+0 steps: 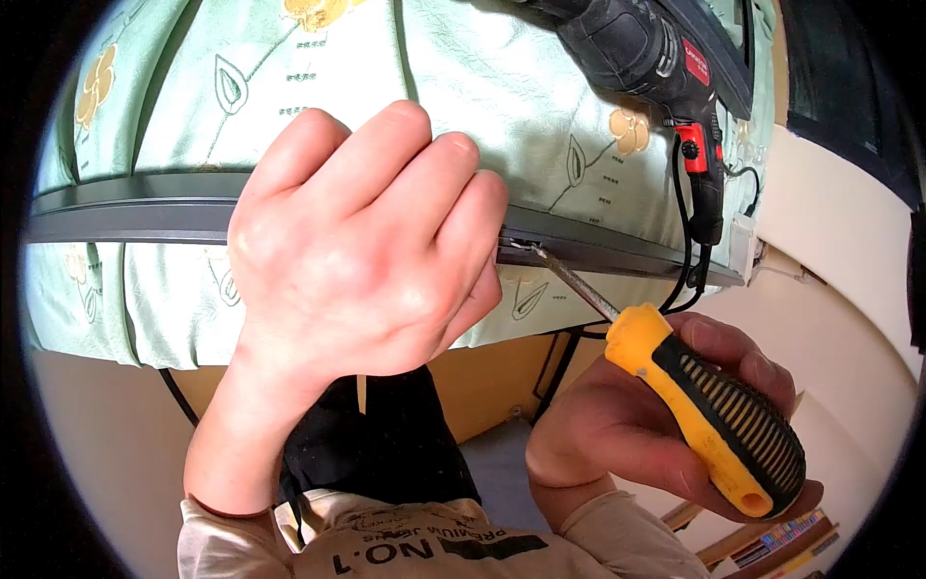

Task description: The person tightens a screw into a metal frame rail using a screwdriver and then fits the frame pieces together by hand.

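A long dark grey metal profile [135,220] lies across the cloth-covered surface in front of me. My left hand [357,241] is closed around it near the middle, knuckles up, and hides that stretch of it. In my right hand [627,425] is a yellow and black screwdriver [733,415], held by its handle and slanting up to the left. Its tip meets the profile at a small slot or fitting just right of my left hand. Whether the tip sits inside a screw head is too small to tell.
A black and red power drill [690,116] with a dark cord lies on the pale green flowered cloth [338,68] at the upper right. Dark table legs [555,372] show below the cloth. Books [772,540] stand low at the right.
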A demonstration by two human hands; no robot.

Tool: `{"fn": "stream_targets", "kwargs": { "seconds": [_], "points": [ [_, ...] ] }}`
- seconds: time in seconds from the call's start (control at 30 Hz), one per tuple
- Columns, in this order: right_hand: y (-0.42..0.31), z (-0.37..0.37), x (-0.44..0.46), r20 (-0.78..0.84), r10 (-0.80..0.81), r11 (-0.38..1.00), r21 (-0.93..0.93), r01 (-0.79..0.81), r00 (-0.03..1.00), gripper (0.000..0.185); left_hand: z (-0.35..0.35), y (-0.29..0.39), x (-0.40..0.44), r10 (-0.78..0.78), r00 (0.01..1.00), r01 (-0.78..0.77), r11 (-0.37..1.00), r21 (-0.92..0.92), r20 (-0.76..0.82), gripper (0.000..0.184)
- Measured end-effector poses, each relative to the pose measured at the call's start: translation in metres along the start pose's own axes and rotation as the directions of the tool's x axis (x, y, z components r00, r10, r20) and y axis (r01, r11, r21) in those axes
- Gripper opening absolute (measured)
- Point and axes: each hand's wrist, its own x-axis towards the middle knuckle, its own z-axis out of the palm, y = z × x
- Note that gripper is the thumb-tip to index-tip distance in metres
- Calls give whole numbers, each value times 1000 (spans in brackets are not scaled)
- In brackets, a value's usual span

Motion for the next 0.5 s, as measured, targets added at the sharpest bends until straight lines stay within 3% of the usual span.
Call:
{"fn": "stream_targets", "kwargs": {
  "seconds": [0.5],
  "points": [
    [-3,2,5,14,-34,999,-38,34,999,59,1,-1,2,10,1000,-10,1000,1,-10,23]
  ]
}}
